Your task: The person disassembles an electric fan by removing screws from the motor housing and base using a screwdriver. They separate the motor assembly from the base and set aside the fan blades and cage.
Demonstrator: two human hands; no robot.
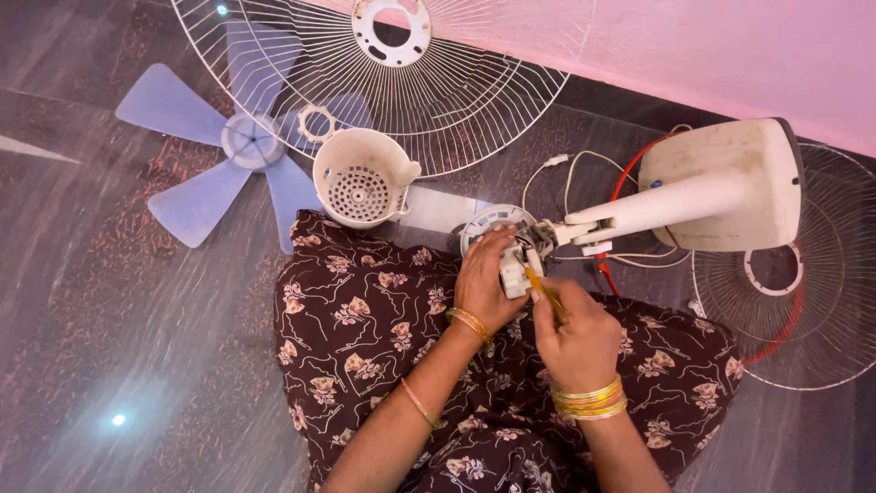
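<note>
Where grey streaked floor (109,301) meets pink wall (730,46): one blue fan blade (219,151), two wire guards (456,91) (821,301), one white perforated motor cover (360,178). Fan stand (712,187) lies across lap. Left hand (484,283), fingers curled, grips motor assembly (511,246); right hand (575,338) pinches yellow screwdriver (543,290) against it.

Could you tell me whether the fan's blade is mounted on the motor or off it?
Off: the blue blade lies flat on the floor, apart from the motor.
</note>
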